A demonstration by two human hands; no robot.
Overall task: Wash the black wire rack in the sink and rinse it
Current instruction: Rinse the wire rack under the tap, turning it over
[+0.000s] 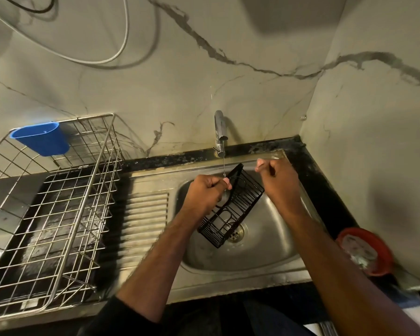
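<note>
Black wire rack [230, 209] hangs tilted over the steel sink [240, 260], its far end raised toward the tap [219, 132] and its near end low, above the drain [237, 232]. The left hand [205, 195] grips it at the upper left edge, fingers curled round the rim wire and thumb pressed on top, so most of the rack extends down and to the right of that grip. A thin stream of water [224, 166] falls from the tap and lands just beyond the gripping fingers, at the rack's raised end. The right hand [278, 181] is raised on the far right side of the rack, fingers curled in with the fingertips bunched near the thumb; it holds nothing that can be made out, and whether it touches the rack's right edge cannot be told. Left of the grip, past the ribbed draining board [146, 219], stands a metal dish basket [49, 214] with a blue plastic cup [41, 138] hooked on its back rim. Right of the sink, on the dark counter, sits a red bowl [366, 251].
</note>
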